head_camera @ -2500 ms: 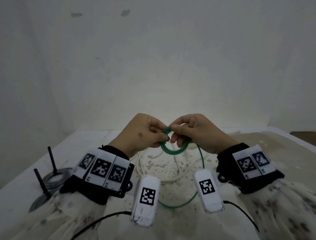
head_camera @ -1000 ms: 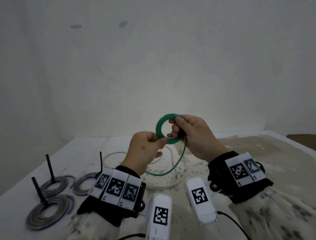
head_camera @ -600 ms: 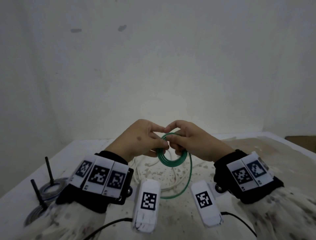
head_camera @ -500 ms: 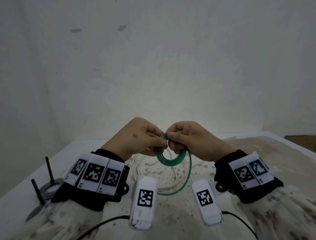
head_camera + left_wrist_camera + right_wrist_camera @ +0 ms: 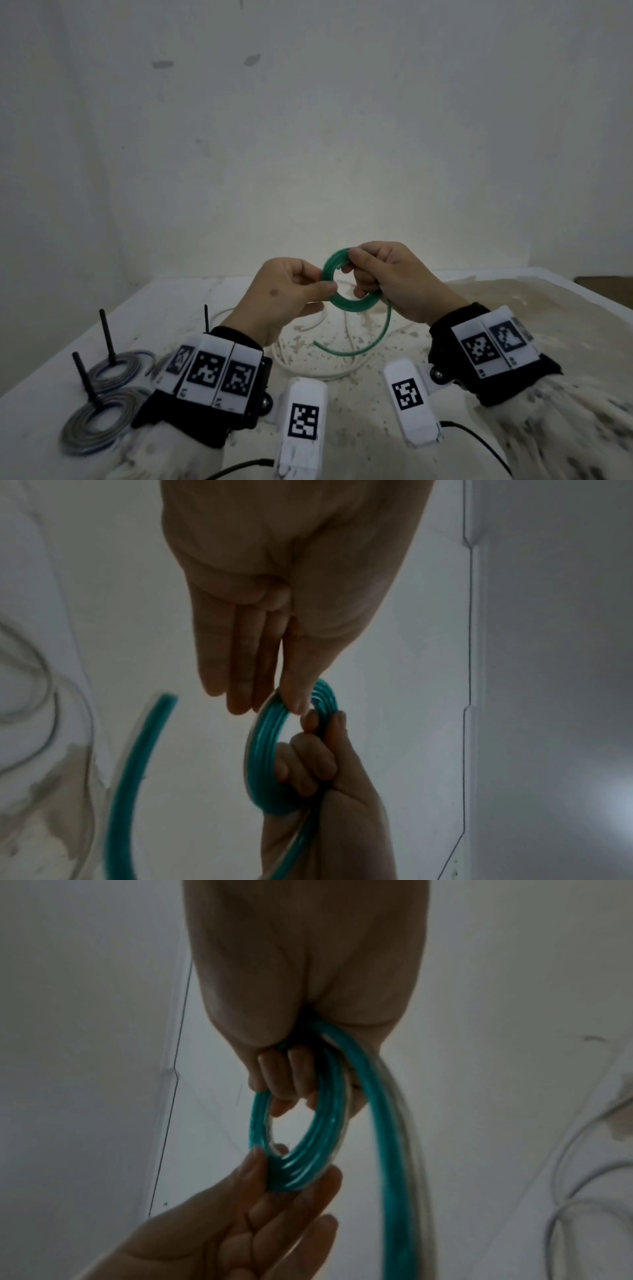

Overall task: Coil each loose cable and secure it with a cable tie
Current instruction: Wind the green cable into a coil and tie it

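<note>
Both hands hold the green cable up as a near-finished coil: the right hand grips 1 side, the left hand pinches the other. A short tail hangs below the fingers, untied. A white cable on the bench waits; 3 coils lie left.

One green cable, one white cable, three grey coils, two hands.
</note>
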